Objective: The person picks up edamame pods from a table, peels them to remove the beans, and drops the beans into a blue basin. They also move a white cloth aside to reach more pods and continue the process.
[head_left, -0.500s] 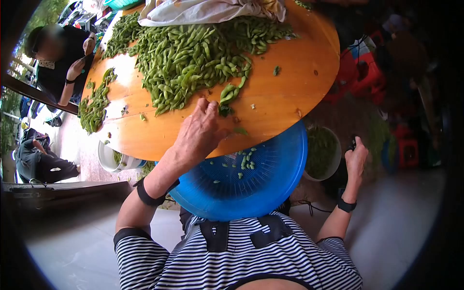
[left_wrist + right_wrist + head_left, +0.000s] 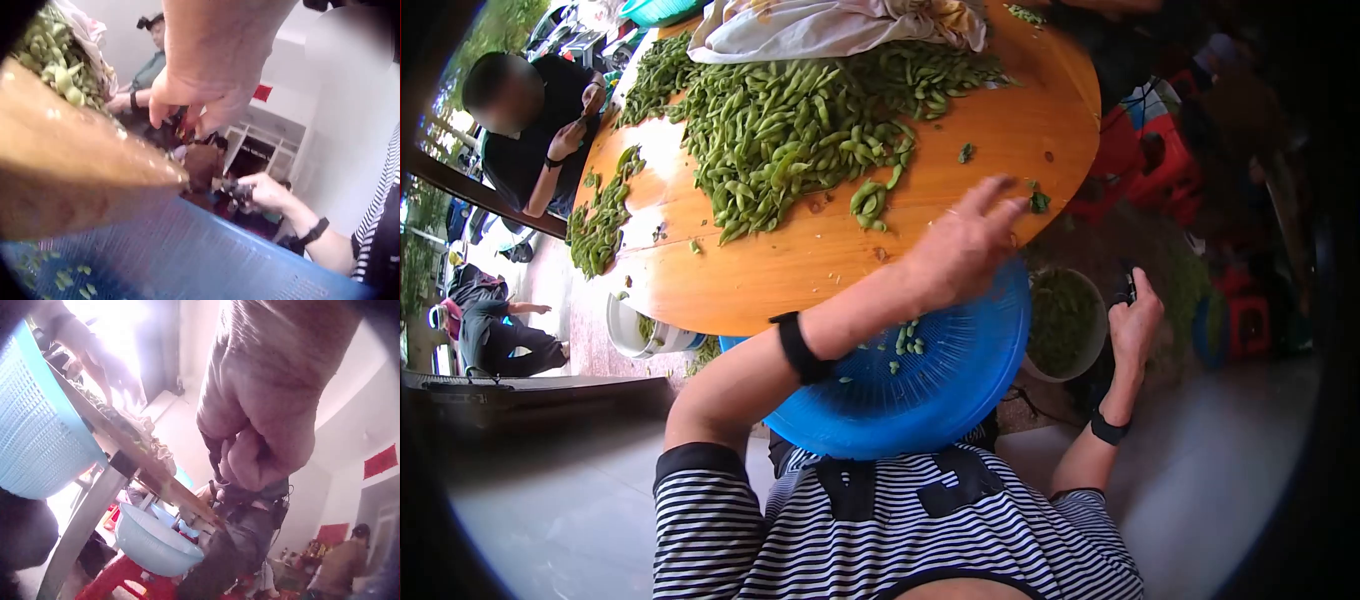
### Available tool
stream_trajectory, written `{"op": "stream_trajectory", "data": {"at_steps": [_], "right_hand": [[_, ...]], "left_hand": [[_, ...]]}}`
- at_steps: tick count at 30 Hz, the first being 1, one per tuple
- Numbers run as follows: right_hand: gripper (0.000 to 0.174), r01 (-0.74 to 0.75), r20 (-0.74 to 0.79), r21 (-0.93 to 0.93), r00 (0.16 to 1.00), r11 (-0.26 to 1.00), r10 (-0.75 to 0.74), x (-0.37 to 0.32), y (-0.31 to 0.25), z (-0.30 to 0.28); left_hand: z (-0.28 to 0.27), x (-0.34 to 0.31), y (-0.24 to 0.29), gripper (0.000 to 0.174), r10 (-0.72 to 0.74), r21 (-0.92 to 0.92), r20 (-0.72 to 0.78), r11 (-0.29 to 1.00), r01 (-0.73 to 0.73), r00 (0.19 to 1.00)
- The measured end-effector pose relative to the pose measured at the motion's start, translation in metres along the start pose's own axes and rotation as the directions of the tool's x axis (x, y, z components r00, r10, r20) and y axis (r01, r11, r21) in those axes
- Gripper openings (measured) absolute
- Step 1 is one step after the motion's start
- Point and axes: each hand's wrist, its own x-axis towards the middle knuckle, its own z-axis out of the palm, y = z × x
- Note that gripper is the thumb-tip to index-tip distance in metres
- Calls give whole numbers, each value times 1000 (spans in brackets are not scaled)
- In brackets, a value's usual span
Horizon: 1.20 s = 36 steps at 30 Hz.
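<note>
One large heap of green bean pods [image 2: 770, 130] lies on the wooden desk [image 2: 1010, 110], partly beside a crumpled cloth [image 2: 830, 25]; a small bunch of pods [image 2: 868, 204] sits near the heap, on the side toward the person. Below the desk edge there is a blue basin [image 2: 960, 390] against the striped shirt [image 2: 880, 500], and some loose beans [image 2: 909, 343] lie inside it.

The left hand [image 2: 960, 250] is over the edge of the desk, above the far part of the basin. Its fingers are apart and rather extended, with no pod seen between them, and a dark green leaf [image 2: 1038, 202] is just beyond the fingertips; because of the blur, I cannot tell if they touch it. The right hand [image 2: 1135, 315] is well away from the heap, at the side of a bucket [image 2: 1097, 350] with green matter inside. Its fingers are curled nearly closed round a small dark tool [image 2: 240, 191], whose kind is not clear.

I judge that the step in hand is a clearing of the leaf away from the pods, not the opening of a pod. To take up a pod, the next move would call for the left fingers over the small bunch, closing gently on a single one.
</note>
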Motion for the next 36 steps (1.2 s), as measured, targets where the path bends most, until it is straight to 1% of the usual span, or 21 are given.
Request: {"op": "stream_trajectory", "data": {"at_steps": [1, 2, 3, 4, 5, 8, 12, 14, 15, 17, 18, 19, 20, 22, 26, 28, 30, 31, 33, 34, 36], "right_hand": [[41, -15, 1, 15, 1000, 1000, 15, -2, 10, 1], [42, -31, 3, 31, 1000, 999, 31, -3, 19, 2], [42, -35, 5, 31, 999, 999, 35, -5, 25, 4], [44, -60, 16, 23, 998, 998, 60, -6, 31, 6], [45, -84, 27, 15, 996, 996, 84, -8, 33, 7], [50, 29, -2, 66, 1000, 997, -29, -8, 2, 5], [47, 140, 67, 274, 984, 952, -164, -5, -67, 5], [39, 193, 81, 459, 963, 867, -257, -10, -103, 9], [35, 155, 152, 542, 949, 826, -278, -13, -122, 7], [30, 70, 270, 662, 906, 746, -325, -21, -147, 14], [29, 28, 318, 702, 882, 712, -348, -24, -154, 22], [26, 10, 325, 743, 868, 669, -375, -26, -166, 22], [25, 7, 334, 754, 857, 657, -392, -27, -173, 22], [24, -251, 501, 771, 807, 586, -313, -30, -184, 21], [24, -357, 591, 746, 743, 562, -314, -36, -183, 21], [24, -421, 617, 747, 728, 515, -299, -41, -186, 16], [26, -440, 621, 752, 724, 491, -302, -46, -184, 19], [27, -459, 623, 758, 719, 463, -308, -48, -182, 20], [28, -447, 629, 746, 718, 494, -300, -49, -180, 22], [29, -435, 633, 734, 716, 522, -294, -50, -179, 22], [29, -450, 640, 732, 711, 511, -292, -51, -182, 21]], "left_hand": [[-14, -4, -8, 35, -7, 94, -75, 995, 14, 997], [-32, -6, -17, 22, -109, 127, -107, 984, 123, 988], [-52, -10, -24, 15, -89, 271, -200, 952, 142, 976], [-67, -15, -33, 13, -223, 292, -260, 909, 297, 939], [-82, -20, -41, 10, -210, 337, -291, 891, 306, 933], [-97, -35, -68, 9, -348, 553, -116, 755, 352, 930], [-99, -43, -71, 10, -330, 460, -62, 828, 320, 942], [-103, -46, -58, 10, -259, 502, -206, 800, 330, 944], [-104, -49, -53, 10, -259, 499, -205, 802, 329, 944], [-106, -55, -42, 8, -304, 187, -192, 922, 339, 933], [-104, -60, -31, 8, -305, 183, -189, 923, 339, 933], [-100, -65, -16, 6, -501, -287, -45, 835, 469, 864], [-95, -69, -3, 5, -594, -662, 176, 519, 541, 785], [-88, -77, 13, 16, -606, -731, 353, 298, 614, 713], [-77, -89, 28, 19, -643, -792, 330, 210, 573, 691], [-73, -90, 33, 19, -667, -790, 305, 222, 572, 680], [-71, -92, 36, 17, -663, -744, 202, 375, 553, 721], [-69, -93, 36, 17, -660, -745, 204, 374, 552, 723], [-65, -97, 36, 13, -640, -651, 97, 539, 535, 763], [-64, -98, 36, 13, -639, -652, 98, 538, 534, 763], [-63, -101, 36, 9, -625, -485, -8, 685, 543, 781]]}}
